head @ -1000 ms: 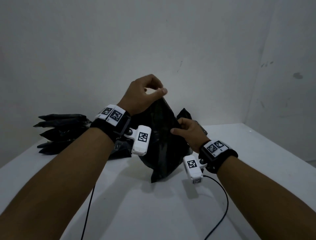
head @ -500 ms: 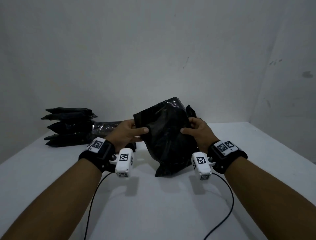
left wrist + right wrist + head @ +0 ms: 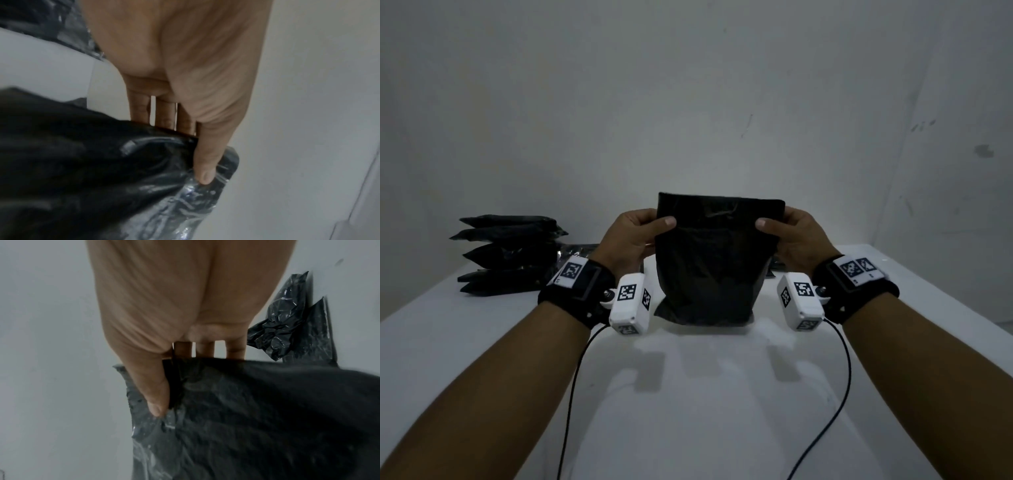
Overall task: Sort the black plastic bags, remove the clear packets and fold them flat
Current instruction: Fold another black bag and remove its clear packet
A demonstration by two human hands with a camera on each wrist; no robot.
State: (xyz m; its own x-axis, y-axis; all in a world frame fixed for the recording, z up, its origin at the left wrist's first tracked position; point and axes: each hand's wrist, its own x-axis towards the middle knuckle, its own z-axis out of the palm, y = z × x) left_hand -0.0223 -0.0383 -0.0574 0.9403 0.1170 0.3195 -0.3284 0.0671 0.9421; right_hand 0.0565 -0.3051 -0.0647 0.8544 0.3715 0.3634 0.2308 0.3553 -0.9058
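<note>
A black plastic bag (image 3: 714, 263) hangs upright above the white table (image 3: 688, 394), stretched flat between both hands. My left hand (image 3: 635, 236) pinches its upper left edge, thumb in front and fingers behind. My right hand (image 3: 792, 233) pinches the upper right edge the same way. In the left wrist view the thumb (image 3: 207, 164) presses on the black bag (image 3: 92, 170), whose top edge shows clear shiny film. In the right wrist view the thumb (image 3: 153, 392) presses on the bag (image 3: 257, 418) near a clear strip.
A stack of flat black bags (image 3: 506, 253) lies at the table's back left, with shiny plastic (image 3: 575, 251) beside it. Crumpled black plastic (image 3: 292, 318) sits behind the held bag on the right. Two black cables (image 3: 571, 394) trail over the table. A wall stands close behind.
My left hand came down from the bag's raised top to its left edge. Both hands then lifted the bag and pulled it out flat and upright between them.
</note>
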